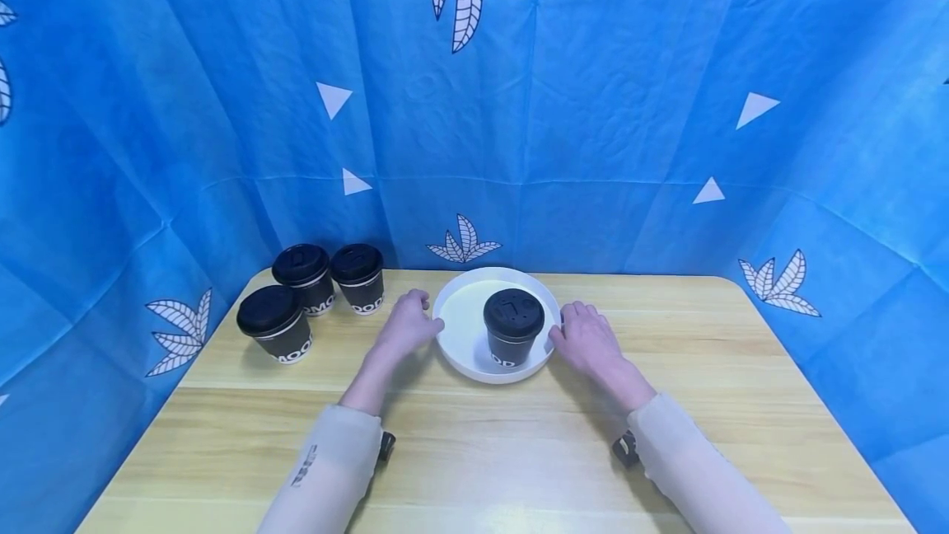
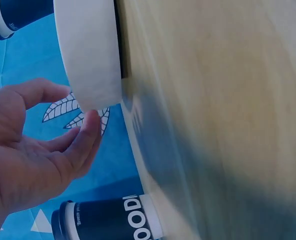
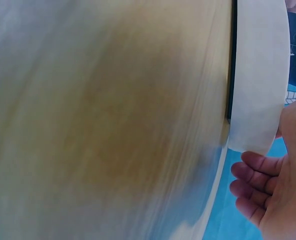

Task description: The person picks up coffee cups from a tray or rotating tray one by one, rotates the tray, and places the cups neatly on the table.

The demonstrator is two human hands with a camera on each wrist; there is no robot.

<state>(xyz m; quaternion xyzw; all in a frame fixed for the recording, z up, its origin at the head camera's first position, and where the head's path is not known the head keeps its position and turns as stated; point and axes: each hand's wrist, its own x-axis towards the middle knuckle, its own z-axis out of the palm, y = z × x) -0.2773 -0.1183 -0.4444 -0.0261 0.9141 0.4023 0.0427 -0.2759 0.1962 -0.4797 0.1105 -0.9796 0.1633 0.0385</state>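
Observation:
A round white tray (image 1: 460, 357) with a low wall lies on the wooden table. Standing in it, right of its middle, is a black lidded paper cup (image 1: 513, 328) with white lettering. My left hand (image 1: 406, 326) pinches the tray's left edge, thumb at the rim and fingertips against the outer wall (image 2: 90, 55). On the opposite side, my right hand (image 1: 589, 339) grips the right edge. Its thumb reaches over the rim, and its bent fingers (image 3: 255, 182) meet the outside of the wall.
Three more black lidded cups stand at the table's back left: a front one (image 1: 274, 324), one behind it (image 1: 304, 277) and one nearer the tray (image 1: 358, 277). A blue patterned cloth (image 1: 556, 105) hangs behind the wooden table (image 1: 474, 452) and along its sides.

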